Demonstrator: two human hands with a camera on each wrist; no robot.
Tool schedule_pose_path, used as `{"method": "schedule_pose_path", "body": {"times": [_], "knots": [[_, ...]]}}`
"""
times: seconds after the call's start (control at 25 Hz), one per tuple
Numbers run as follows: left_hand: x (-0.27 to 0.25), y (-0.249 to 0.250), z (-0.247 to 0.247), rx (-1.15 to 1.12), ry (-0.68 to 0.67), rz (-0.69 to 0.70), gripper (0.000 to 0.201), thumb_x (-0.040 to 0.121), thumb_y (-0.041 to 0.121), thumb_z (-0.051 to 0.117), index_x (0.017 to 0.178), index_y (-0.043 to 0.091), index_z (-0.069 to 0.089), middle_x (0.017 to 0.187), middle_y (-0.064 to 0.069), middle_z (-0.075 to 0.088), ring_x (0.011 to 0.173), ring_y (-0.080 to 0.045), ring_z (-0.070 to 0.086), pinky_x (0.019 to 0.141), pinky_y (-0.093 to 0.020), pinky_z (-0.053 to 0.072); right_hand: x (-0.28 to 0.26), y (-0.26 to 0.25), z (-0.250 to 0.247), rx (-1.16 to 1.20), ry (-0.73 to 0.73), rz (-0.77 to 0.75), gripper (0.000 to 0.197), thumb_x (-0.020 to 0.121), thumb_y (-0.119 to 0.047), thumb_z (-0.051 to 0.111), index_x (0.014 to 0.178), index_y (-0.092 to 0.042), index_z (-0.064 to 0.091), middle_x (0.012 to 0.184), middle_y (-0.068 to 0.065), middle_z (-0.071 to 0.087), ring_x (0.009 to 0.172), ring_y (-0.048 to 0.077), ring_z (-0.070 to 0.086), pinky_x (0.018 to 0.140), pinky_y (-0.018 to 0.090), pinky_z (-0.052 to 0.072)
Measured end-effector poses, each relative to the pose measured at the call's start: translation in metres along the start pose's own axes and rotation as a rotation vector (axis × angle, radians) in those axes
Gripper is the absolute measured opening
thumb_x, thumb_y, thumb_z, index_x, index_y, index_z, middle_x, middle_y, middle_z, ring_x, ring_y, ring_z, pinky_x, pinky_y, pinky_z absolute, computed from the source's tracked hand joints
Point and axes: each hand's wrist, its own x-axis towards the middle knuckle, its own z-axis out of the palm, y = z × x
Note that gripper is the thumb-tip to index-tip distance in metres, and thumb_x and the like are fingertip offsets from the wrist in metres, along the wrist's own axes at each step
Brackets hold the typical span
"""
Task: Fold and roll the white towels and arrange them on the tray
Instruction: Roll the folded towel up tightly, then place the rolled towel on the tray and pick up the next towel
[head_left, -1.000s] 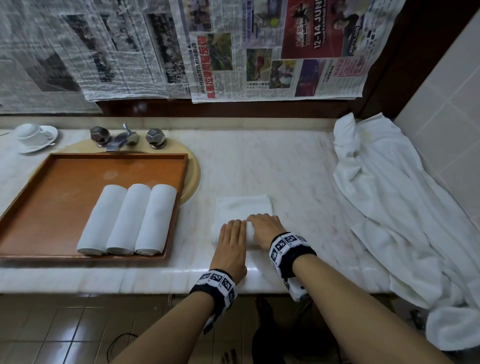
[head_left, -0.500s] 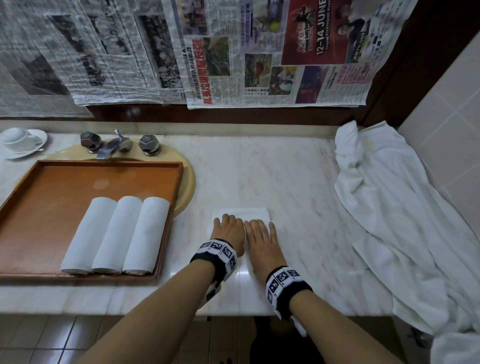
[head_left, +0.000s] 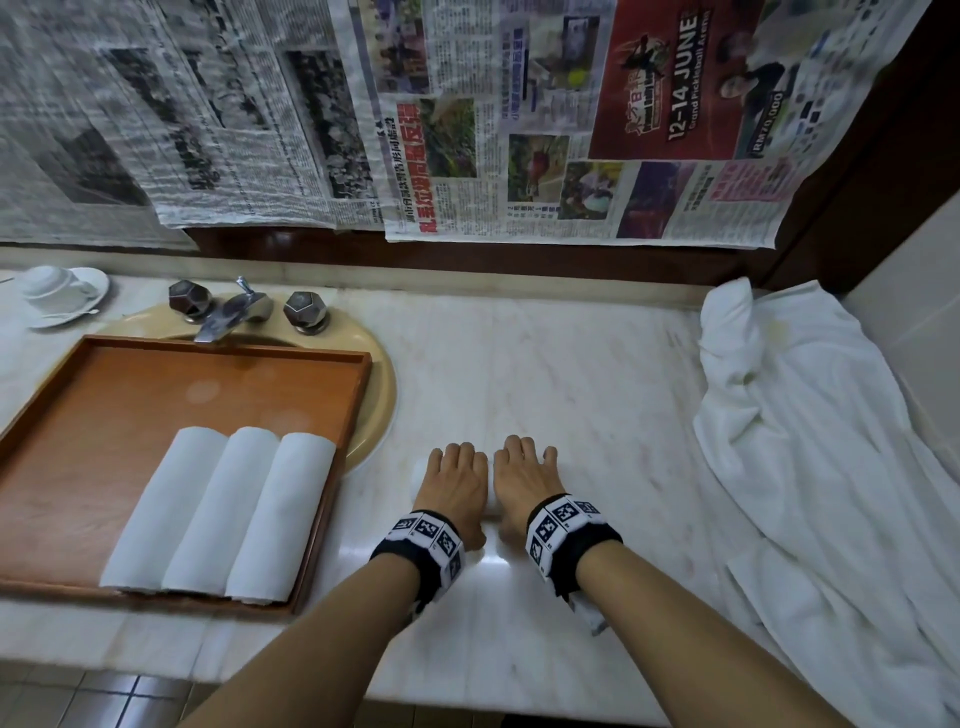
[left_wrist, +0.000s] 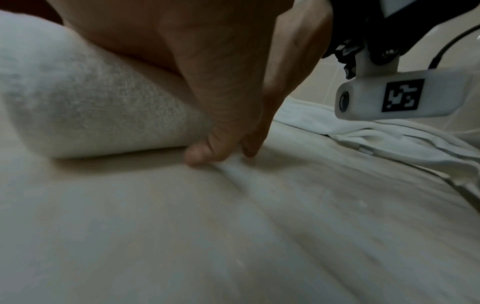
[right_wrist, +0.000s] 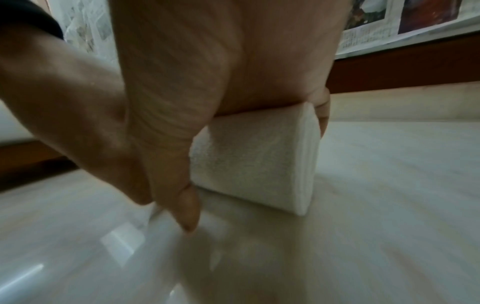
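Both forearms bare, no sleeves. Left hand (head_left: 457, 491) and right hand (head_left: 524, 486) bare too, no rings or gloves. Each wrist has a black band with white square panels printed with black coded markers: left wristband (head_left: 423, 545), right wristband (head_left: 569, 530). Under the right wrist hangs a white camera pod (left_wrist: 405, 94) with a round dark lens at one end, a black-and-white marker on its side, a white bracket with dark screws, and a thin black cable (left_wrist: 451, 43) running off.
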Motion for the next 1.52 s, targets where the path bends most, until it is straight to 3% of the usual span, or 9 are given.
{"method": "schedule_pose_path", "body": {"times": [0.12, 0.36, 0.52, 0.68, 0.84, 0.96, 1.2, 1.32, 1.52], "knots": [[0.018, -0.006, -0.006, -0.031, -0.065, -0.007, 0.098, 0.064, 0.046, 0.078, 0.138, 0.006, 0.029, 0.136, -0.011, 0.037, 0.125, -0.029, 0.038, 0.111, -0.043, 0.029, 0.018, 0.007, -0.011, -0.006, -0.097, -0.003, 0.095, 0.058, -0.049, 0.083, 0.131, -0.010, 0.036, 0.131, 0.008, 0.036, 0.126, 0.026, 0.033, 0.106, 0.047, 0.027], [0.035, -0.016, -0.017, -0.122, -0.174, -0.011, 0.078, 0.069, 0.046, 0.077, 0.129, 0.014, 0.038, 0.126, -0.004, 0.051, 0.120, -0.024, 0.045, 0.104, -0.047, 0.033, 0.032, 0.019, -0.016, 0.201, -0.170, 0.022, 0.087, 0.053, -0.054, 0.083, 0.121, -0.016, 0.045, 0.115, 0.000, 0.057, 0.111, 0.023, 0.053, 0.098, 0.044, 0.033], [0.023, -0.029, -0.030, -0.155, -0.080, 0.081, 0.075, 0.066, 0.052, 0.076, 0.127, 0.021, 0.044, 0.118, 0.000, 0.056, 0.115, -0.022, 0.050, 0.100, -0.047, 0.034, 0.008, 0.014, -0.040, 0.161, -0.130, -0.036, 0.071, 0.060, -0.050, 0.081, 0.117, -0.019, 0.053, 0.113, 0.001, 0.052, 0.102, 0.023, 0.054, 0.091, 0.043, 0.040], [-0.020, -0.079, -0.069, -0.186, 0.067, 0.125, 0.069, 0.062, 0.054, 0.080, 0.115, 0.017, 0.055, 0.114, 0.000, 0.052, 0.101, -0.021, 0.056, 0.093, -0.040, 0.046, -0.023, -0.026, -0.090, 0.166, 0.076, -0.047, 0.070, 0.059, -0.050, 0.083, 0.114, -0.020, 0.053, 0.112, 0.000, 0.048, 0.094, 0.024, 0.057, 0.079, 0.038, 0.047], [-0.081, -0.170, -0.094, -0.296, 0.156, 0.025, 0.071, 0.060, 0.061, 0.080, 0.111, 0.020, 0.053, 0.105, 0.001, 0.065, 0.086, -0.021, 0.063, 0.071, -0.033, 0.051, -0.027, -0.106, -0.129, 0.183, 0.403, -0.080, 0.082, 0.056, -0.061, 0.076, 0.125, -0.028, 0.048, 0.125, 0.000, 0.040, 0.114, 0.024, 0.043, 0.096, 0.049, 0.037], [-0.121, -0.249, -0.073, -0.566, 0.252, -0.187, 0.076, 0.065, 0.064, 0.077, 0.119, 0.019, 0.049, 0.106, 0.000, 0.062, 0.089, -0.020, 0.059, 0.071, -0.031, 0.048, -0.021, -0.162, -0.124, 0.577, 0.629, -0.007, 0.079, 0.069, -0.042, 0.071, 0.138, -0.029, 0.035, 0.141, 0.002, 0.030, 0.125, 0.027, 0.036, 0.101, 0.049, 0.038], [-0.151, -0.347, 0.016, -1.110, 0.244, -0.725, 0.070, 0.080, 0.050, 0.073, 0.125, 0.002, 0.049, 0.115, -0.016, 0.060, 0.095, -0.029, 0.056, 0.080, -0.036, 0.044, 0.003, -0.227, -0.041, 1.091, 0.139, 0.184, 0.075, 0.080, -0.059, 0.055, 0.141, -0.019, 0.039, 0.140, 0.012, 0.042, 0.124, 0.029, 0.046, 0.104, 0.041, 0.040], [-0.160, -0.359, 0.041, -1.152, 0.142, -0.770, 0.067, 0.084, 0.051, 0.067, 0.125, 0.000, 0.049, 0.108, -0.016, 0.058, 0.090, -0.030, 0.054, 0.081, -0.038, 0.045, 0.002, -0.243, -0.023, 1.236, 0.044, 0.228, 0.077, 0.087, -0.057, 0.054, 0.150, -0.025, 0.023, 0.147, 0.009, 0.036, 0.130, 0.029, 0.043, 0.107, 0.040, 0.036], [-0.158, -0.365, 0.061, -1.140, 0.002, -0.756, 0.085, 0.086, 0.059, 0.060, 0.143, 0.003, 0.032, 0.129, -0.018, 0.054, 0.109, -0.034, 0.056, 0.085, -0.038, 0.042, 0.001, -0.249, -0.020, 1.283, -0.003, 0.251, 0.076, 0.091, -0.056, 0.050, 0.153, -0.030, 0.013, 0.148, 0.007, 0.041, 0.130, 0.030, 0.045, 0.106, 0.039, 0.037]]}}
